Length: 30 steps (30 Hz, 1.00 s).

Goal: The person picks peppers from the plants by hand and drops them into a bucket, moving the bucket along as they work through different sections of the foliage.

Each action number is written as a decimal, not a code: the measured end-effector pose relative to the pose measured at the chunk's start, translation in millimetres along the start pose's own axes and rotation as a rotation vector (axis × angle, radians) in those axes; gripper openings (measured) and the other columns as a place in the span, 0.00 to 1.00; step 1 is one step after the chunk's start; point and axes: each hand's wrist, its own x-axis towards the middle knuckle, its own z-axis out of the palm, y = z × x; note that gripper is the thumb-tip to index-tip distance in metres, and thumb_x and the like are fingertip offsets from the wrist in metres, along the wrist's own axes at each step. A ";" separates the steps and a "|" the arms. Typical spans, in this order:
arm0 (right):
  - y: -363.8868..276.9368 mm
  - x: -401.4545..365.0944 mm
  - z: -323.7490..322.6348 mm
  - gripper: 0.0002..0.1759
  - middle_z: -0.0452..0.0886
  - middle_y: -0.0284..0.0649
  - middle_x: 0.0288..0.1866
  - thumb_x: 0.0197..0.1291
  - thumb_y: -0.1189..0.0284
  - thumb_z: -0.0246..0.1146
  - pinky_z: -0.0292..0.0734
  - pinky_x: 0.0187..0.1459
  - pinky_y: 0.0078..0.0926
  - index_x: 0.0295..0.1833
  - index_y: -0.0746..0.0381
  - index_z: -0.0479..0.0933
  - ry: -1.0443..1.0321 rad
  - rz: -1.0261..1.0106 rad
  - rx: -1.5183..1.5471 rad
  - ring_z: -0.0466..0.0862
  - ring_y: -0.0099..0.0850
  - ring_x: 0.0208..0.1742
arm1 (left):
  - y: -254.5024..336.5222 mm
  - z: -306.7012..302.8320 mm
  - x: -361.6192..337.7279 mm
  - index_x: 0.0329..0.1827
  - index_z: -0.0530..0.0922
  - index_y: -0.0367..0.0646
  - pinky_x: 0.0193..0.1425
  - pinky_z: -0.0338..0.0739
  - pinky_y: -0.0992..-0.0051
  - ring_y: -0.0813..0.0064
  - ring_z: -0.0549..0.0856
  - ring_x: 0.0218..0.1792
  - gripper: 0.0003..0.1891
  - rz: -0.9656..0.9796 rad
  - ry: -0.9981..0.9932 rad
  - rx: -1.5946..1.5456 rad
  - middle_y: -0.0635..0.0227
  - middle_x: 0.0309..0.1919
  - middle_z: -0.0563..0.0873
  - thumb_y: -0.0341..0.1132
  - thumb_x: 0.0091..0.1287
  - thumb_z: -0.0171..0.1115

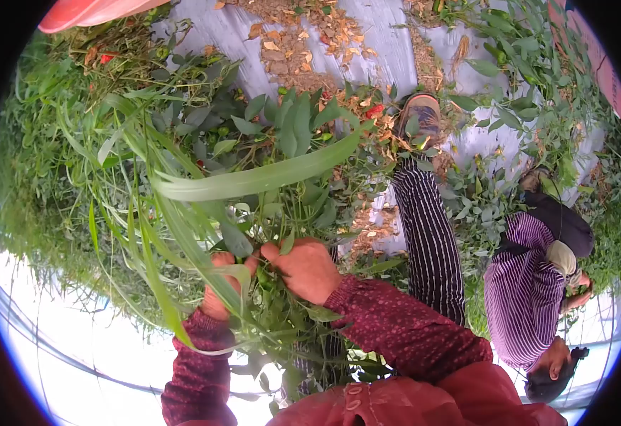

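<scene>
My left hand (227,284) is closed among the leaves of a pepper plant (303,199), partly covered by a long grass blade. Close beside it, my right hand (305,268) is closed too, thumb and fingers pressed together in the foliage. Leaves hide what either hand grips. A green pepper (264,277) shows in the gap between the two hands. Long, broad grass leaves (268,174) arch over the plant and across my left wrist.
Pale plastic sheeting (381,42) with dry leaf litter (282,53) covers the ground ahead. A red pepper (374,111) lies near my shoe (420,117). To the right, a person in a striped shirt (520,305) bends among plants. A red rounded object (97,11) is at top left.
</scene>
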 end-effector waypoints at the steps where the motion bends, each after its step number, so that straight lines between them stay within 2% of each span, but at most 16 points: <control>1: 0.6 -0.3 -0.9 0.13 0.74 0.44 0.22 0.44 0.74 0.57 0.72 0.31 0.43 0.39 0.61 0.70 -0.044 0.012 -0.050 0.79 0.46 0.29 | 5.3 -4.8 -3.5 0.44 0.77 0.36 0.41 0.76 0.70 0.61 0.83 0.35 0.14 0.088 -0.028 0.117 0.57 0.34 0.83 0.30 0.56 0.65; 2: 2.0 -0.3 -2.4 0.12 0.74 0.44 0.21 0.44 0.73 0.56 0.72 0.31 0.43 0.39 0.62 0.70 -0.088 0.024 -0.101 0.79 0.45 0.29 | 19.7 -3.8 -11.3 0.44 0.76 0.37 0.42 0.75 0.71 0.64 0.82 0.36 0.13 -0.014 -0.003 0.117 0.57 0.35 0.83 0.29 0.57 0.64; 3: 3.2 0.3 -3.0 0.12 0.74 0.44 0.21 0.44 0.73 0.56 0.72 0.31 0.43 0.39 0.62 0.70 -0.084 0.027 -0.102 0.79 0.45 0.29 | 24.7 -3.9 -13.8 0.44 0.76 0.37 0.42 0.75 0.71 0.64 0.82 0.36 0.13 -0.009 -0.005 0.117 0.57 0.35 0.83 0.29 0.57 0.64; 5: 1.6 -0.7 0.3 0.11 0.74 0.44 0.20 0.45 0.72 0.56 0.72 0.31 0.43 0.37 0.62 0.71 -0.062 -0.004 -0.112 0.79 0.44 0.28 | 33.1 -8.2 -20.0 0.39 0.74 0.41 0.34 0.74 0.69 0.62 0.79 0.31 0.08 0.026 0.102 -0.262 0.61 0.30 0.79 0.30 0.57 0.61; 7: 4.1 -4.1 2.5 0.11 0.74 0.44 0.20 0.44 0.72 0.56 0.72 0.31 0.42 0.36 0.63 0.71 -0.067 -0.012 -0.104 0.79 0.44 0.28 | 35.4 -24.5 2.7 0.40 0.75 0.39 0.36 0.74 0.71 0.62 0.79 0.31 0.10 -0.057 0.126 -0.229 0.61 0.30 0.79 0.28 0.56 0.62; 9: 4.5 -2.1 1.5 0.11 0.74 0.43 0.20 0.44 0.73 0.57 0.73 0.31 0.42 0.36 0.63 0.71 -0.060 -0.029 -0.107 0.79 0.44 0.28 | 32.6 -39.1 37.6 0.39 0.75 0.38 0.36 0.75 0.68 0.59 0.80 0.30 0.10 0.209 0.257 -0.100 0.59 0.30 0.80 0.28 0.54 0.62; 11: 1.6 -3.7 0.3 0.12 0.78 0.42 0.26 0.42 0.71 0.58 0.74 0.37 0.38 0.36 0.63 0.75 -0.118 0.010 -0.154 0.80 0.41 0.33 | 47.4 -41.1 68.0 0.41 0.77 0.37 0.45 0.75 0.70 0.56 0.81 0.38 0.11 0.163 0.112 -0.022 0.56 0.37 0.82 0.26 0.54 0.59; 15: -1.0 -2.3 -5.3 0.13 0.78 0.41 0.26 0.42 0.71 0.58 0.74 0.37 0.38 0.37 0.62 0.76 -0.125 0.033 -0.116 0.81 0.40 0.33 | 27.5 -3.5 128.8 0.42 0.76 0.37 0.44 0.75 0.67 0.52 0.80 0.38 0.11 0.160 0.160 0.218 0.54 0.36 0.81 0.29 0.56 0.56; 17: -0.5 -4.7 -0.6 0.10 0.76 0.44 0.24 0.47 0.71 0.57 0.74 0.33 0.40 0.37 0.61 0.74 -0.104 0.022 -0.179 0.80 0.43 0.30 | 9.1 8.6 154.0 0.43 0.75 0.38 0.43 0.76 0.65 0.51 0.80 0.38 0.12 0.162 0.027 0.474 0.53 0.37 0.81 0.31 0.56 0.55; 18: 3.8 -7.5 7.0 0.10 0.76 0.43 0.24 0.47 0.71 0.57 0.74 0.33 0.40 0.37 0.61 0.73 -0.015 0.004 -0.096 0.80 0.42 0.30 | -10.9 21.9 167.7 0.43 0.75 0.38 0.43 0.76 0.65 0.51 0.80 0.38 0.12 0.167 0.030 0.470 0.53 0.37 0.81 0.31 0.56 0.55; 20: 2.0 -5.1 1.6 0.09 0.76 0.43 0.24 0.47 0.71 0.57 0.74 0.34 0.39 0.36 0.61 0.73 -0.035 0.017 -0.093 0.80 0.42 0.30 | -45.4 45.4 188.0 0.43 0.74 0.39 0.42 0.76 0.67 0.56 0.82 0.38 0.12 0.436 -0.018 0.071 0.55 0.37 0.81 0.31 0.56 0.55; 21: 1.5 -5.1 0.5 0.09 0.76 0.43 0.25 0.47 0.70 0.57 0.74 0.34 0.39 0.36 0.61 0.73 -0.060 0.026 -0.086 0.80 0.42 0.30 | -39.2 45.9 190.4 0.43 0.74 0.39 0.42 0.76 0.67 0.56 0.82 0.38 0.12 0.440 -0.020 0.063 0.55 0.37 0.81 0.31 0.56 0.55; 25: 1.6 -5.5 2.7 0.11 0.78 0.42 0.27 0.46 0.71 0.54 0.73 0.37 0.37 0.35 0.64 0.74 -0.070 0.009 -0.104 0.81 0.39 0.34 | -0.8 16.8 188.9 0.44 0.75 0.41 0.37 0.77 0.68 0.63 0.82 0.33 0.12 0.134 -0.270 0.250 0.60 0.32 0.81 0.34 0.57 0.56; 27: 4.1 -4.8 6.3 0.11 0.77 0.42 0.25 0.46 0.71 0.55 0.73 0.35 0.37 0.36 0.63 0.73 -0.055 -0.011 -0.086 0.80 0.40 0.32 | 11.6 6.3 186.9 0.44 0.75 0.43 0.35 0.77 0.68 0.66 0.82 0.30 0.12 -0.023 -0.391 0.347 0.62 0.30 0.81 0.35 0.58 0.57; 28: 5.4 -4.8 5.7 0.11 0.75 0.43 0.24 0.46 0.71 0.56 0.74 0.34 0.38 0.37 0.63 0.72 -0.036 -0.026 -0.073 0.80 0.42 0.31 | -1.5 14.2 183.8 0.44 0.75 0.43 0.35 0.77 0.68 0.66 0.82 0.30 0.12 -0.017 -0.392 0.345 0.62 0.30 0.81 0.35 0.58 0.57; 30: 1.5 -2.3 -0.9 0.12 0.76 0.44 0.24 0.46 0.71 0.56 0.74 0.33 0.38 0.37 0.63 0.72 -0.063 -0.014 -0.095 0.80 0.42 0.31 | -22.8 23.2 166.0 0.46 0.76 0.45 0.34 0.78 0.67 0.65 0.84 0.30 0.14 0.528 0.280 0.636 0.63 0.31 0.83 0.36 0.57 0.59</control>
